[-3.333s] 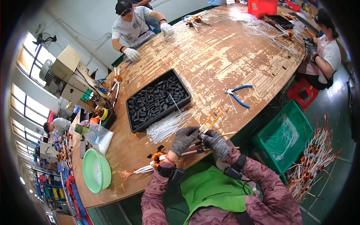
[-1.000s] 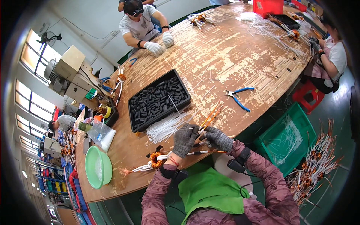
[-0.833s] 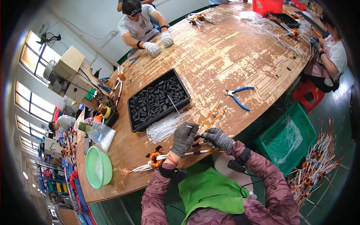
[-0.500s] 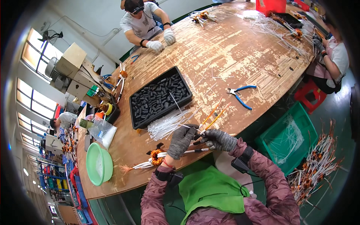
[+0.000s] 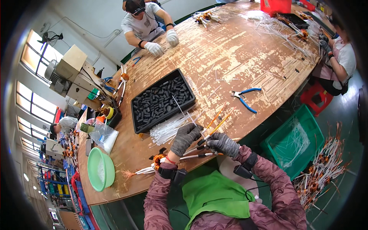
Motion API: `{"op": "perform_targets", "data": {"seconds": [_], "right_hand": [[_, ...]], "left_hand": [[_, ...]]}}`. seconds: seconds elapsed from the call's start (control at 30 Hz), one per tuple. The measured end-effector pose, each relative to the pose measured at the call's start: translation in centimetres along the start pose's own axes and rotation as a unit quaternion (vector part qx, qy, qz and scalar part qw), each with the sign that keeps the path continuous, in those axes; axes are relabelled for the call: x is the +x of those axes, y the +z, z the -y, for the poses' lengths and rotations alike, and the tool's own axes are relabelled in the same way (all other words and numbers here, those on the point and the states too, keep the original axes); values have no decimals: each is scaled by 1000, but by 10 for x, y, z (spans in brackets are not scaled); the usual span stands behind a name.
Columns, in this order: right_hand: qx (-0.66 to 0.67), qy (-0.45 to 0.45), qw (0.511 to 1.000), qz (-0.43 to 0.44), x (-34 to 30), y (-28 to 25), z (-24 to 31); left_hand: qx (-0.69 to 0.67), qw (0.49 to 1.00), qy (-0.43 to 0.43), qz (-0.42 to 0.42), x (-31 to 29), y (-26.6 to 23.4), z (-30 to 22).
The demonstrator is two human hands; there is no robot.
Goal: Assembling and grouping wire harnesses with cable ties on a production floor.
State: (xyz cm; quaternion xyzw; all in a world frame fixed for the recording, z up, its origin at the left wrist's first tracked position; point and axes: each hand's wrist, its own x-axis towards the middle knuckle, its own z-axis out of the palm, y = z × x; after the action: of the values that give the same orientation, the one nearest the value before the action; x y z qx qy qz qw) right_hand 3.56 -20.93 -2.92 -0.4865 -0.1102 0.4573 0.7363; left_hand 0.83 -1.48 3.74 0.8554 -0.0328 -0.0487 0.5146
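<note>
1. Gloved fingers [image 5: 193, 132] of the left hand [image 5: 185, 138] curl down over a bundle of thin leads, pinching it from above; the right hand [image 5: 222, 143] has its fingers closed around the same bundle just beside, so the two hands nearly touch.
2. From between the hands, two orange-sleeved wires [image 5: 215, 122] stick up and away toward the far side, while white-sleeved leads [image 5: 191, 156] run back under the left wrist to a copper coil [image 5: 158, 161] lying at the near edge of the worktop [image 5: 237, 53].
3. As a judgement: the sleeved wires look light and springy, apt to bend but not to break; the sleeves could slide, so a pinch close to the ends gives control. The coil is the heavier part, and its fine copper strands look easily kinked, so it is best left resting or held by its body.
4. Just beyond the left fingers lies a loose heap of white tubes [image 5: 168, 128], touching the near edge of a black tray [image 5: 135, 105] filled with short dark pieces.
5. Farther off to the right of the hands sit blue-handled pliers [image 5: 245, 97]; down to the right, off the worktop, stands a green crate [image 5: 297, 143].
6. Well to the left is a green bowl [image 5: 100, 169]; across the worktop a co-worker's white-gloved hands [image 5: 163, 43] rest on the wood.
</note>
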Motion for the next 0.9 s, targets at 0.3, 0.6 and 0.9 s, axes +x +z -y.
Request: {"op": "perform_targets", "data": {"seconds": [0.3, 0.6, 0.9], "right_hand": [[110, 66, 992, 13, -10, -3, 1], [269, 97, 955, 81, -8, -5, -10], [293, 84, 947, 96, -5, -8, -17]], "left_hand": [[-188, 979, -74, 30, -44, 3, -38], [121, 960, 96, -233, -37, 36, -25], [154, 940, 145, -269, -35, 44, -17]]}}
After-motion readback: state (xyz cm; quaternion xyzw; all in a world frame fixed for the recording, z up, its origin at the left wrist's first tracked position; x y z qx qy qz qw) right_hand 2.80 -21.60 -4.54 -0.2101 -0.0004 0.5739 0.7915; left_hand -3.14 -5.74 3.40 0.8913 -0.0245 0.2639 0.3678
